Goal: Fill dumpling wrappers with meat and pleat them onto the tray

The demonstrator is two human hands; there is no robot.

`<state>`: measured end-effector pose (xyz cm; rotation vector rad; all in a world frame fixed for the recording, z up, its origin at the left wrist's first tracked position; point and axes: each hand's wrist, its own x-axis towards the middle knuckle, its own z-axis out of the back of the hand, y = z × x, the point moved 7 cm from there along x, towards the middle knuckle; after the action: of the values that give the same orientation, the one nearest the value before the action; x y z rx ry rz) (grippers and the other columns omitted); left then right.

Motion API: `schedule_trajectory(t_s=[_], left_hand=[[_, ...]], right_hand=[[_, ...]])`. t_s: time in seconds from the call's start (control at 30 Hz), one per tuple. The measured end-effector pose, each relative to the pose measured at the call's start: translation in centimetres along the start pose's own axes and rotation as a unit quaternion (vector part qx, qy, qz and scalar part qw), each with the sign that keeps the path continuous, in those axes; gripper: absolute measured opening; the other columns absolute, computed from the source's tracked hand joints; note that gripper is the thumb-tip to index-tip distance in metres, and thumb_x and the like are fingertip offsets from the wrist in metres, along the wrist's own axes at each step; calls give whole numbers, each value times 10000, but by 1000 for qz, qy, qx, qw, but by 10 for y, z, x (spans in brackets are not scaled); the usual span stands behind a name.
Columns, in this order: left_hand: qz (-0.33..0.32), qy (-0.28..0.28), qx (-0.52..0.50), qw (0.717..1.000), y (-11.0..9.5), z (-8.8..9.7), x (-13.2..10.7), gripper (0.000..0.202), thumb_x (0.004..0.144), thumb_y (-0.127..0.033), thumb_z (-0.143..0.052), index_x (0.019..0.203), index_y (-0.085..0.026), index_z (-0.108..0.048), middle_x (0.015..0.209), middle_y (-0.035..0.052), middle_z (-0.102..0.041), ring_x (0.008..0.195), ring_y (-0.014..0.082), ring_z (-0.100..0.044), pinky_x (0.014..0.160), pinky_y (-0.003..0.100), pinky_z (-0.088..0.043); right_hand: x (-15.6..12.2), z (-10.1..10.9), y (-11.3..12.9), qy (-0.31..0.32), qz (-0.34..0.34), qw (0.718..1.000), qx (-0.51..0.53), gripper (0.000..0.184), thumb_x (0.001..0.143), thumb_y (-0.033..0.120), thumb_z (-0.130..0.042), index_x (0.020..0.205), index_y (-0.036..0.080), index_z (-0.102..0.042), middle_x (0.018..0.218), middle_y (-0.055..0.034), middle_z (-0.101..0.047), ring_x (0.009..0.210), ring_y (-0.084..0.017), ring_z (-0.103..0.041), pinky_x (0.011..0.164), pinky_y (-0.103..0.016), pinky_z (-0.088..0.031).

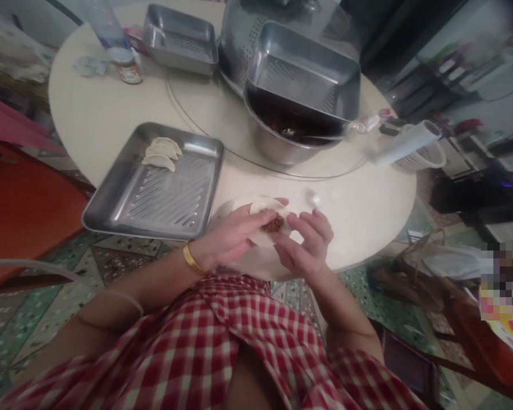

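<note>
the step in hand looks like filling: near the middle of the frame, the wrapper (263,238) lies opened out on the left hand (233,234), a dark lump of filling (276,224) at its centre. the left hand grips the wrapper, thumb over the top, fingers beneath; the right hand (308,242) has its fingers curved loosely at the wrapper's right edge, and whether they pinch it i cannot tell. the next move seems to call for folding the dough over without squeezing filling into the seam, as with the finished dumplings (161,154) in the tray (154,208), left of centre. the left palm is hidden under the dough. at upper right, the pan (299,74) covers much of the bowl (277,151), so the depth of its contents is hidden; a small white thing (315,199) beyond the right hand is too blurred to name.
</note>
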<state>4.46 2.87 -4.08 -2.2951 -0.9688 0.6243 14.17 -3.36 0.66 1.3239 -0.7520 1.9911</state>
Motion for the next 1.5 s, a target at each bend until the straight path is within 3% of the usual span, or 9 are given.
schedule_trajectory(t_s=[0.33,0.53,0.67,0.8,0.97,1.1,1.2,1.33,1.5], left_hand=[[-18,39,55,998,-2,-12,-4,185,869,-253,-673,1023,-208,-767,1046,47,-738,962,153,-656,900,272,-478],[-56,54,68,995,-10,-17,-8,340,873,-509,-657,969,-206,-779,1132,80,-712,1108,220,-629,943,319,-477],[-77,76,75,991,-7,-17,-8,391,850,-560,-662,1029,-232,-775,1055,73,-730,1106,233,-644,958,336,-474],[-90,85,103,987,-5,-16,-8,410,860,-528,-667,1126,-225,-742,1084,84,-729,1099,237,-654,1004,364,-463],[-82,68,170,980,-4,-14,-8,421,821,-326,-748,1226,-220,-695,1123,76,-726,1144,237,-632,1045,363,-440],[-70,53,139,986,0,-10,-8,396,868,-317,-693,1253,-223,-681,1156,75,-723,1147,228,-638,1066,370,-434],[-69,55,131,987,0,-9,-8,365,918,-352,-632,1259,-230,-677,1255,70,-685,1207,227,-605,1092,386,-430],[-70,51,161,983,-3,-3,-10,412,943,-388,-598,1336,-266,-623,1335,53,-634,1198,206,-600,1073,360,-464],[-80,40,265,960,-5,5,-12,478,982,-448,-508,1453,-377,-477,1379,19,-603,1212,208,-604,985,339,-540]], right_hand=[[14,4,-7,81,-95,992,30,96,845,191,-605,924,229,-646,1351,-47,-550,1217,-247,-512,1003,-431,-466],[18,1,-16,70,-153,986,12,64,890,257,-581,949,234,-593,1304,-73,-532,1196,-262,-537,953,-454,-516],[15,-4,-20,56,-192,979,26,123,878,276,-604,986,218,-588,1303,-91,-533,1198,-264,-543,974,-469,-502],[10,-8,-22,44,-212,976,34,127,885,274,-593,994,211,-579,1298,-101,-538,1206,-263,-541,962,-466,-504],[5,-11,-24,53,-223,973,26,140,901,290,-573,1022,219,-581,1318,-104,-524,1206,-268,-544,949,-471,-516],[2,-9,-24,45,-232,971,34,204,928,324,-539,1097,218,-580,1313,-107,-537,1246,-266,-534,987,-476,-504],[-7,-15,-31,69,-303,940,144,403,968,431,-449,1315,234,-507,1374,-121,-518,1312,-275,-510,1043,-509,-487],[-19,-32,-37,156,-393,848,320,729,867,629,-578,1480,295,-369,1523,-119,-425,1309,-279,-545,1035,-472,-524],[-11,-39,-35,196,-357,821,400,556,820,487,-731,1335,348,-572,1567,-51,-417,1432,-286,-432,1084,-464,-495]])
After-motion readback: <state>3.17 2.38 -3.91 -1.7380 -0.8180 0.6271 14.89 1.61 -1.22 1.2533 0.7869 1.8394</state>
